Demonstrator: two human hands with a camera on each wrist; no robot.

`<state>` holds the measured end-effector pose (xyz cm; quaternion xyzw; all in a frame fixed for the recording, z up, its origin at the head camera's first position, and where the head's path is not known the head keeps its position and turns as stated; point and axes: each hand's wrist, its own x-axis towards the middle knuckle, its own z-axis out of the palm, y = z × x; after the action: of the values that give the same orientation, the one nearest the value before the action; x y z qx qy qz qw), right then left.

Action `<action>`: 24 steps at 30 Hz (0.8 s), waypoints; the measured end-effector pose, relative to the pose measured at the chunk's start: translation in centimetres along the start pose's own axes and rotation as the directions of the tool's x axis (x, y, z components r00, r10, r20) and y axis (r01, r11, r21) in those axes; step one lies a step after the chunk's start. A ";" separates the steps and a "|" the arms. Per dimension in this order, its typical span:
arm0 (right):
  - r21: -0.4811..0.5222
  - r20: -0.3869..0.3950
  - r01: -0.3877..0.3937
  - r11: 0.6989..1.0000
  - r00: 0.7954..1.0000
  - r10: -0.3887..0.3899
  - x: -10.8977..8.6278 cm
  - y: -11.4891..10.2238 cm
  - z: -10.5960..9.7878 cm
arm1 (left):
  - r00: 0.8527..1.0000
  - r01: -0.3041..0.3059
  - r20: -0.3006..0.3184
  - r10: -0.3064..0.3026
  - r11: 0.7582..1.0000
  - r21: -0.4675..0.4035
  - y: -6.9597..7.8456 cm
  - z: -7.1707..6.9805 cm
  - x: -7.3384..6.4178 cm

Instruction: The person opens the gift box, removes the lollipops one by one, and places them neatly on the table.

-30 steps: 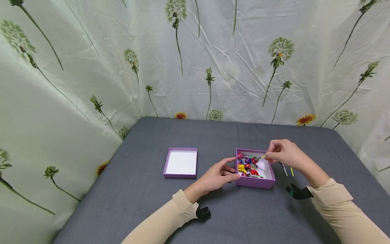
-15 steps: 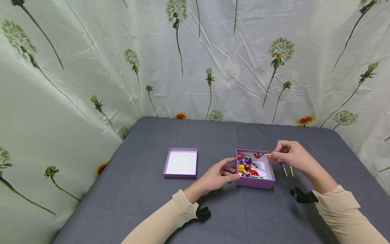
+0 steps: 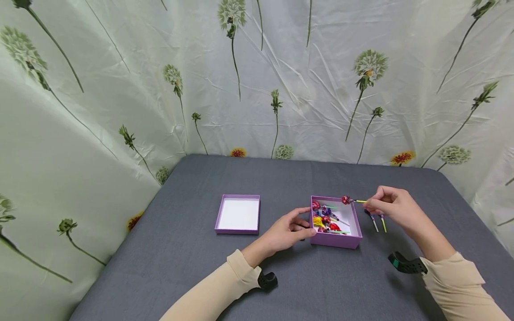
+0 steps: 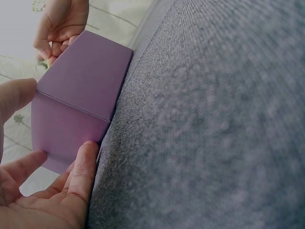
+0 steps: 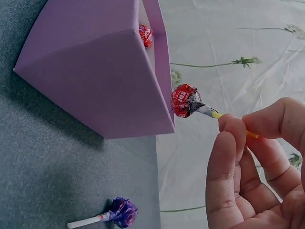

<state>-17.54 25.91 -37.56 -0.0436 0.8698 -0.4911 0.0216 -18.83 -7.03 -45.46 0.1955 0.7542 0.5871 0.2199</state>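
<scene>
My right hand (image 3: 395,207) pinches the yellow stick of a red-wrapped lollipop (image 5: 185,101) between thumb and fingers. In the head view, that lollipop's head overlaps the back right rim of a purple box (image 3: 336,241). Several wrapped lollipops (image 3: 326,220) lie inside the box, mostly along its left side, leaving white bottom visible at the right. My left hand (image 3: 287,229) rests against the box's left side, thumb near the front corner and index finger stretched toward the back one. Its fingertips (image 4: 87,149) touch the purple wall in the left wrist view.
A shallow purple lid (image 3: 237,232) with a white inside lies left of the box on the grey tablecloth (image 3: 192,276). Right of the box, under my right hand, are more lollipops, one with a purple wrapper (image 5: 123,213). A flowered curtain (image 3: 249,116) hangs behind the table.
My right hand has moved right and lifted the red lollipop from among the others up to the box's back right rim. The left hand and box have stayed put.
</scene>
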 end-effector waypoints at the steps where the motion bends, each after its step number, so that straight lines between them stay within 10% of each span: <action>1: 0.009 -0.006 -0.001 1.000 1.000 0.001 -0.1 0.1 -0.1 | 1.000 0.000 -0.001 0.000 1.000 0.001 0.0 0.0 0.0; 24: 0.170 -0.074 0.031 0.985 0.997 -0.019 -2.0 3.0 -2.5 | 1.000 0.004 -0.001 -0.004 1.000 -0.006 0.3 0.0 -0.1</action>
<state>-15.96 29.79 -38.80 -0.0349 0.8240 -0.5654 -0.0124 -18.71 -7.04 -45.12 0.1931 0.7528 0.5891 0.2214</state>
